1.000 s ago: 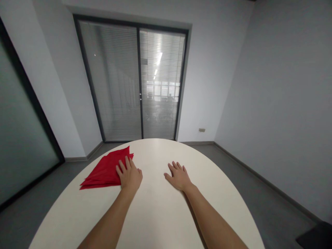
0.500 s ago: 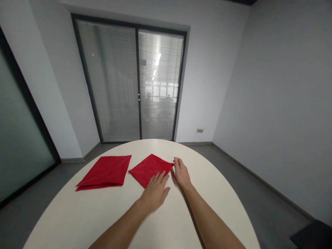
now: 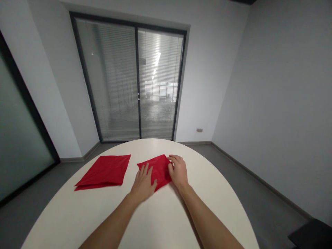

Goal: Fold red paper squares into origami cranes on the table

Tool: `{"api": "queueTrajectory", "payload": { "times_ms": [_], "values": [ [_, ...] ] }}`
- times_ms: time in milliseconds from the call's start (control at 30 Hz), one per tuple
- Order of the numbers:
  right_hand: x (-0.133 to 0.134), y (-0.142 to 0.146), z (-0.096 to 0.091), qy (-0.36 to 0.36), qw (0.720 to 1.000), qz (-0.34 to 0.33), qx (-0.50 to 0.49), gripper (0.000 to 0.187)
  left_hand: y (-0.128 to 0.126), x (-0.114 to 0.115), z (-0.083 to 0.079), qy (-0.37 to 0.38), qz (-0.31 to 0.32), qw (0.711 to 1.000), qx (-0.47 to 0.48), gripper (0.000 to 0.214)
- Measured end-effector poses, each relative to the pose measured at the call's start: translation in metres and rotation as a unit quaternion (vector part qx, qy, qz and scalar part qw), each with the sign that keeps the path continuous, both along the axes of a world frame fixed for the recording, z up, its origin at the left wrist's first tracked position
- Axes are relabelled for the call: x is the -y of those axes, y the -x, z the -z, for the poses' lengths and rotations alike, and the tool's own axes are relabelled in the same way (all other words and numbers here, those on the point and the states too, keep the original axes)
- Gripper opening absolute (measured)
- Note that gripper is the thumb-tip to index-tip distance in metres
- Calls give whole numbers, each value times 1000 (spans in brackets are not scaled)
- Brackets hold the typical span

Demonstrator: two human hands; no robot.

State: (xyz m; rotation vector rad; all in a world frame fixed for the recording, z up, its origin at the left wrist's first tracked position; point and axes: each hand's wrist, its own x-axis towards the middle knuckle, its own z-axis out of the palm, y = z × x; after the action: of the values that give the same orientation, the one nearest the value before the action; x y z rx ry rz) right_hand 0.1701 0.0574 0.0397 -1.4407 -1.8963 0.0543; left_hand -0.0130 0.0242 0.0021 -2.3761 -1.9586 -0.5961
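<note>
A small folded red sheet [image 3: 160, 168], thin and creased like cloth or plastic, lies on the white round table in front of me. My left hand [image 3: 144, 182] rests on its left side, fingers spread and the palm near its front edge. At the sheet's right edge, my right hand [image 3: 179, 172] is curled, with thumb and fingers closing on the edge; the fingertips are partly hidden. Farther left lies a larger folded red sheet [image 3: 106, 170], its layers showing along the front edge and neither hand on it.
The white round table [image 3: 153, 224] curves away on both sides. Beyond it stand a dark-framed glass partition with blinds [image 3: 114, 83] and a pale wall with a socket [image 3: 199, 130]. A dark object [image 3: 312, 235] shows at the lower right.
The small red sheet has turned and no longer sits as a diamond. My left hand has slid left across it; my right hand has curled further over its right edge.
</note>
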Motion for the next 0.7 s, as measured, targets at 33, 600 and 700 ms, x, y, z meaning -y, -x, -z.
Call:
{"api": "queueTrajectory", "payload": {
  "times_ms": [33,600,700],
  "values": [
    [4,7,-4,-13,999,-30,2,43,0,1,1,19,10,1000,-12,64],
    [-3,0,29,212,962,-1,173,79,-3,1,-9,-5,-32,997,-68,50],
    [4,13,25,162,968,12,189,79,-7,-1,-13,-43,0,998,-42,51]
  ]
}}
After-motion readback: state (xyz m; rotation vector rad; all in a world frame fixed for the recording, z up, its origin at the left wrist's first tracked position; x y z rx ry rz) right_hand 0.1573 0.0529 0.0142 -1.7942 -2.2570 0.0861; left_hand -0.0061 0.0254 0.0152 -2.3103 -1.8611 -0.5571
